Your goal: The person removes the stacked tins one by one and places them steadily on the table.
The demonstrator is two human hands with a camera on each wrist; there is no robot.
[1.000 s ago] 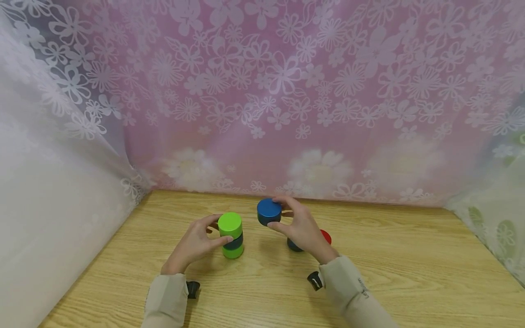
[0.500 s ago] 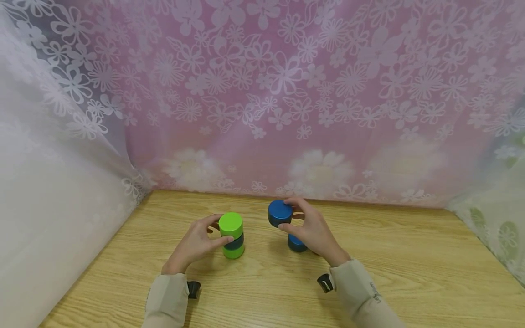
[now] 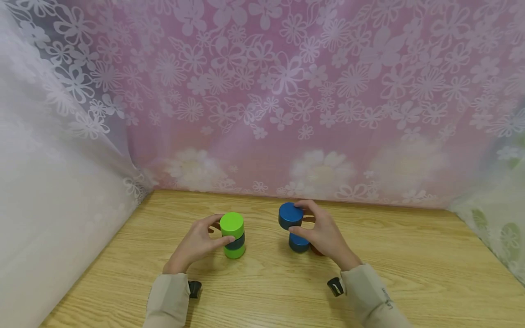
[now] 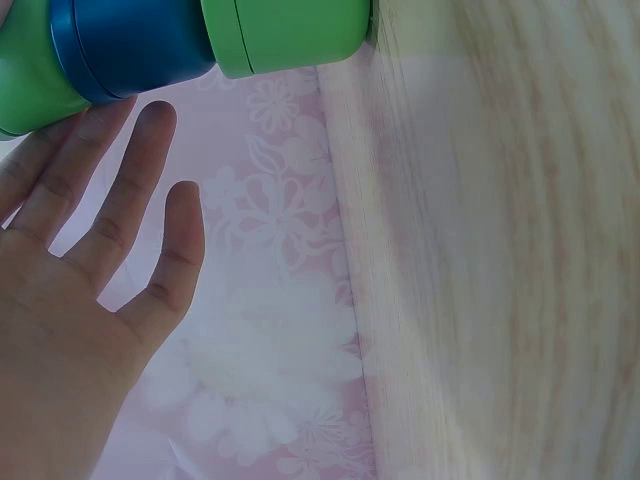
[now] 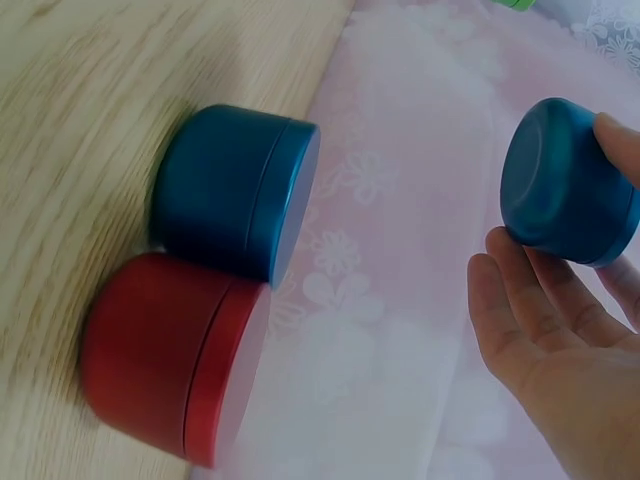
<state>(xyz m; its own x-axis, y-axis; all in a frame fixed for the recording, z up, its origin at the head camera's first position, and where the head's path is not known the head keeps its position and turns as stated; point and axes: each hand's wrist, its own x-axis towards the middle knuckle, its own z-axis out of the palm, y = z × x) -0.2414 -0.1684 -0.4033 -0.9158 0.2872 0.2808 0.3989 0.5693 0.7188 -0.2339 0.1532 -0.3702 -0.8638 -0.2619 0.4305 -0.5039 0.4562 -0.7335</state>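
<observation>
Your left hand [image 3: 197,242] has thumb and fingers curved round a green-blue-green tin stack [image 3: 232,225] on the wood-grain table [image 3: 258,291]. Your right hand [image 3: 326,232] is pinching a lifted blue tin [image 3: 290,216], clear of the other blue tin [image 5: 222,190] standing right beside a red tin [image 5: 150,350].

From green-and-blue stack [image 3: 234,231], 12 toward curtain [image 3: 262,114]: bare tabletop [image 3: 262,278] lane at 3 o'clock, reaching standing blue tin [image 3: 299,243]; 6 o'clock side free. Left hand [image 3: 200,241] blocks 9 o'clock. Held blue tin [image 3: 290,215] hangs just above standing blue tin, obstructing approach from overhead. Red tin [image 5: 158,352] crowds standing blue tin's 3 o'clock; right hand [image 3: 321,231] overhangs it. Curtain bars passage past tabletop's 12 o'clock edge.
</observation>
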